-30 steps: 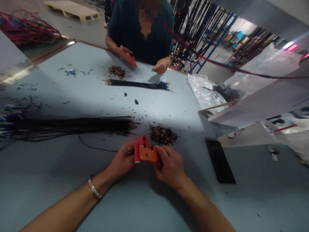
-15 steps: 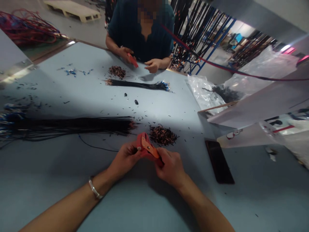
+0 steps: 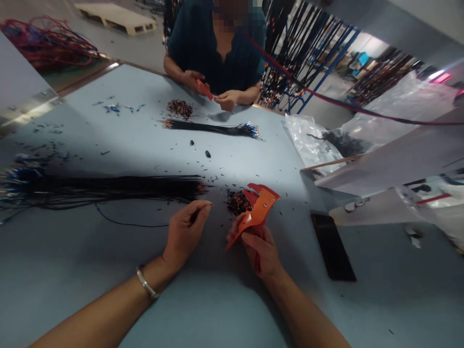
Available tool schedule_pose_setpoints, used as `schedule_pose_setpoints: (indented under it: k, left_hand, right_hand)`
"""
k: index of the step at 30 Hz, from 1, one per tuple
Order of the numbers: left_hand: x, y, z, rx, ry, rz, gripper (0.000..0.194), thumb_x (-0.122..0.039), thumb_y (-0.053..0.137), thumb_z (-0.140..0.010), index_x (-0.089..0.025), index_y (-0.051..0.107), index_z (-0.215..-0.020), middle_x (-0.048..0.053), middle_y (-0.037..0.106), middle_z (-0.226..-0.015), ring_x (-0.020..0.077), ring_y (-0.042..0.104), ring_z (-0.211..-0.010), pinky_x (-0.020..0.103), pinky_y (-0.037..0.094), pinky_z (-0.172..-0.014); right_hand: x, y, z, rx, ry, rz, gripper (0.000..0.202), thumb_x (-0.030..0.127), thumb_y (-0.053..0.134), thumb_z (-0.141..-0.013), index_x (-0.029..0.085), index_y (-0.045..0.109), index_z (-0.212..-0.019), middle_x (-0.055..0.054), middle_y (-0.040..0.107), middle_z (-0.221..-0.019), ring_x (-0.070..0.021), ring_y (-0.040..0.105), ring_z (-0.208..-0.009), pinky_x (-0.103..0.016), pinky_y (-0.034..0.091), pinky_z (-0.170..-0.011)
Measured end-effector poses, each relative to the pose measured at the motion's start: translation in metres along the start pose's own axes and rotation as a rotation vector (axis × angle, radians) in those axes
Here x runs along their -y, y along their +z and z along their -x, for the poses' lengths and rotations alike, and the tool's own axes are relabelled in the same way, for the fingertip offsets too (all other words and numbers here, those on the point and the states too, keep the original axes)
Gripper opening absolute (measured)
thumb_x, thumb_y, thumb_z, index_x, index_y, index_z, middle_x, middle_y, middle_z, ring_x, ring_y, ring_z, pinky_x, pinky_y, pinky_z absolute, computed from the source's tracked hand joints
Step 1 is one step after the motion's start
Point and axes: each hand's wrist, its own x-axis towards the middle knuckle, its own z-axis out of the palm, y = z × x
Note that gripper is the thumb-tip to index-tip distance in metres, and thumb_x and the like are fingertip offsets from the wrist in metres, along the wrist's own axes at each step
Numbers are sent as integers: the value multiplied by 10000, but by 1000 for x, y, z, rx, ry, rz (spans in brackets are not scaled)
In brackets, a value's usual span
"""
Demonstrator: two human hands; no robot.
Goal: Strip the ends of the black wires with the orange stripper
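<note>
Currently, the hand tool with a flat orange metal body and red handles is in the right hand, tilted with its head up and to the right, in front of the heap of short black-and-copper clippings. That hand's fingers are wrapped about the handles. The left hand, just beside it but apart, pinches a thin black wire between thumb and forefinger; only a tiny tip pokes past the pinch, and the wire trails left over the pale blue-grey bench.

With so little wire showing, it could slip from a slack pinch, I judge; its trailing length might also snag on the thick bundle of black wires lying close behind. A low swing of the tool could scatter the clippings.

Half a second ago, the tool sat between both hands, its head at the left fingers; now it has swung away rightward and the hands have parted. Across the bench, the co-worker's empty-looking hand has come up to the tip of a red hand tool.
</note>
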Motion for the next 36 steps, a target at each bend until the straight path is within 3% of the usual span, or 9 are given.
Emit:
schedule_pose_setpoints:
  k: [6,9,14,24,36]
  left_hand:
    - [1,0,0,21,3,-89,218,-312,498,-873,-170,663,-862,-16,611,-655,109,493,-555,205,391,-531]
    - [1,-1,0,31,-4,-101,208,-312,487,-876,-168,634,-842,-39,531,-582,102,452,-512,199,364,-499]
    - [2,1,2,35,35,-62,184,-294,502,-883,-171,623,-819,-34,549,-624,98,481,-555,191,384,-531]
    - [5,0,5,22,189,-113,151,-233,515,-894,-185,657,-874,-6,641,-740,117,567,-657,216,436,-619]
    - [0,-1,7,23,235,-117,158,-216,498,-909,-180,648,-876,-3,609,-727,113,551,-639,217,421,-601]
  right_hand:
    - [-4,6,4,81,-33,71,280,323,679,-774,198,590,-1008,-32,612,-849,-175,607,-758,-322,534,-696]
    - [-3,10,6,90,92,26,305,319,697,-747,187,600,-1004,-35,630,-822,-178,618,-717,-318,539,-649]
    - [0,9,8,130,258,-76,348,282,722,-700,144,627,-1005,-57,667,-802,-192,649,-666,-311,540,-566]
    - [5,0,6,282,350,-42,349,275,751,-695,115,645,-986,-84,714,-801,-193,672,-654,-306,530,-572]
    - [8,2,5,301,362,-27,329,296,757,-705,122,644,-959,-68,701,-765,-173,652,-630,-288,526,-552]
